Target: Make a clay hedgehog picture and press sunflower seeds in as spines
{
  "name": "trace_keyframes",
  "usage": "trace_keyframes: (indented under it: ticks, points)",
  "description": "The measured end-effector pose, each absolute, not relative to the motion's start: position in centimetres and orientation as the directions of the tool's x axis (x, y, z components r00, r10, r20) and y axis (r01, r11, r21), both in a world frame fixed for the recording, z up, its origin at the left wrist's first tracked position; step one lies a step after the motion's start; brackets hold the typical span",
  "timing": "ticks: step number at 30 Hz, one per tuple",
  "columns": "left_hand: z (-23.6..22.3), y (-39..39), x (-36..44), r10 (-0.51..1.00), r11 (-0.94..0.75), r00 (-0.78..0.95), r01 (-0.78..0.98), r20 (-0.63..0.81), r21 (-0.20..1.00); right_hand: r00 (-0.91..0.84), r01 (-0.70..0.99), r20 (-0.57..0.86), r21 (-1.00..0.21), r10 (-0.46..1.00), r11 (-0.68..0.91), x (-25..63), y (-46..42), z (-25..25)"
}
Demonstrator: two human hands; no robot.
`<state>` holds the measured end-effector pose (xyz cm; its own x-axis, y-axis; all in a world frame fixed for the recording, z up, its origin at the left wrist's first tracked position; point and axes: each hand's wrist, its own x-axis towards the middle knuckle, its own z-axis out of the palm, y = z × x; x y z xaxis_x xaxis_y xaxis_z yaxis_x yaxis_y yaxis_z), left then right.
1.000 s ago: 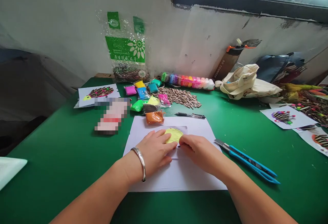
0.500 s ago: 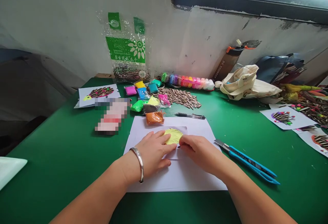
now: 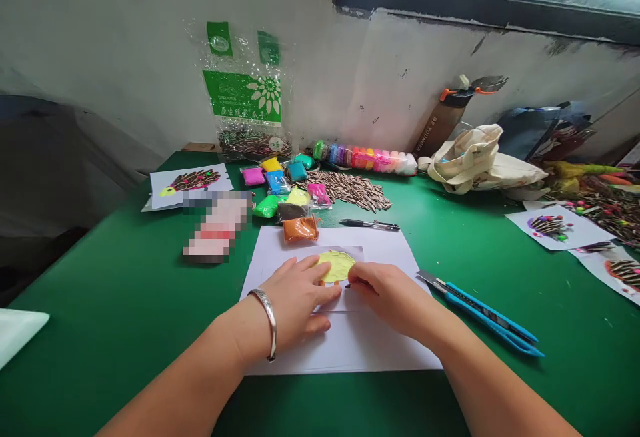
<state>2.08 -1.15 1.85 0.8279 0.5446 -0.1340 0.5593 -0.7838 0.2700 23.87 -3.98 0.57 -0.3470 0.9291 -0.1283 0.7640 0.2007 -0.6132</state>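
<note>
A flat disc of yellow clay (image 3: 337,265) lies on a white sheet of paper (image 3: 370,350) on the green table (image 3: 125,304). My left hand (image 3: 295,297), with a silver bracelet on the wrist, rests on the paper with its fingers stretched out against the left edge of the disc. My right hand (image 3: 387,297) is curled, its fingertips pinched on something small and dark at the disc's lower right edge; I cannot make out what it is.
Small packets of coloured clay (image 3: 287,187) and a pile of sunflower seeds (image 3: 355,189) lie behind the paper, with a black pen (image 3: 370,225). Blue snips (image 3: 483,317) lie to the right. A cloth bag (image 3: 475,160) and finished seed pictures (image 3: 555,229) sit at far right.
Both hands stay at the yellow disc. The view has shifted a little; the left wrist and bracelet have slid slightly down and left.
</note>
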Motion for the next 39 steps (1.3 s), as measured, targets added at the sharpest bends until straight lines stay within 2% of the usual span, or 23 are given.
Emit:
trace_keyframes:
  ticks: [5, 12, 21, 27, 35, 39]
  points:
    - [2.15, -1.35, 2.20, 0.547, -0.781, 0.823, 0.568, -0.152, 0.259, -0.344, 0.762, -0.136, -0.619, 0.929, 0.191, 23.85, -3.99, 0.72]
    - [2.47, -1.12, 1.86, 0.528, -0.768, 0.837, 0.544, -0.148, 0.338, -0.349, 0.748, -0.135, -0.636, 0.927, 0.189, 24.02, -3.92, 0.50]
    - [2.17, -1.53, 1.85, 0.546, -0.771, 0.824, 0.565, -0.149, 0.295, -0.339, 0.746, -0.134, -0.641, 0.931, 0.179, 23.90, -3.93, 0.66]
    - [2.74, -1.25, 1.34, 0.521, -0.744, 0.840, 0.535, -0.155, 0.400, -0.348, 0.746, -0.132, -0.639, 0.928, 0.189, 24.01, -3.99, 0.59]
    - [2.24, -1.33, 1.97, 0.577, -0.751, 0.807, 0.585, -0.127, 0.306, -0.352, 0.761, -0.139, -0.619, 0.926, 0.197, 23.78, -4.02, 0.63]
    - [2.72, -1.40, 2.04, 0.570, -0.749, 0.811, 0.579, -0.134, 0.323, -0.355, 0.763, -0.124, -0.611, 0.927, 0.211, 23.69, -3.99, 0.77]
